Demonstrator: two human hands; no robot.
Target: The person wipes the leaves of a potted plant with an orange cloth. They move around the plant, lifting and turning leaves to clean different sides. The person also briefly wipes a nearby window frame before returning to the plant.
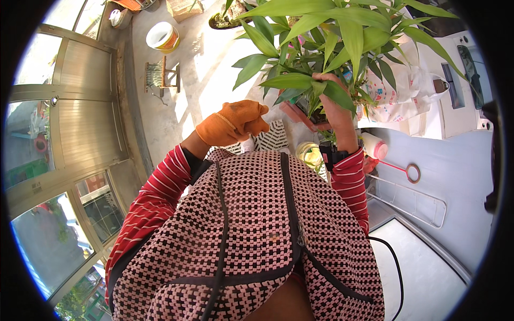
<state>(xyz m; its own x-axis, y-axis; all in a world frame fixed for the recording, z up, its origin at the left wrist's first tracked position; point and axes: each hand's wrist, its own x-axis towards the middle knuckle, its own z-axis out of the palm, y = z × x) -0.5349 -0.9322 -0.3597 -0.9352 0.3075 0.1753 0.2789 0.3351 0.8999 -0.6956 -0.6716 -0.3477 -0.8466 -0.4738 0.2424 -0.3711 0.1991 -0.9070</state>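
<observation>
My left hand (237, 122) wears an orange fabric glove and hovers left of the plant, over the floor. Its fingers are curled together, with nothing visible between them. My right hand (335, 94) is bare and reaches in among the long green leaves (353, 32) of a potted plant. Leaves cover part of the palm and fingers, so its grip is unclear. Beneath the foliage, a reddish-brown rectangular planter (299, 115) shows in part. A glass container (312, 154) with yellowish and green contents stands near my right wrist.
A small stool (162, 76) and a white-and-yellow bucket (162, 37) stand on the floor at upper left. Metal-framed doors (86, 96) line the left side. At right are a printed plastic bag (397, 88), a pink-lidded container (375, 146) and a white wire rack (409, 200).
</observation>
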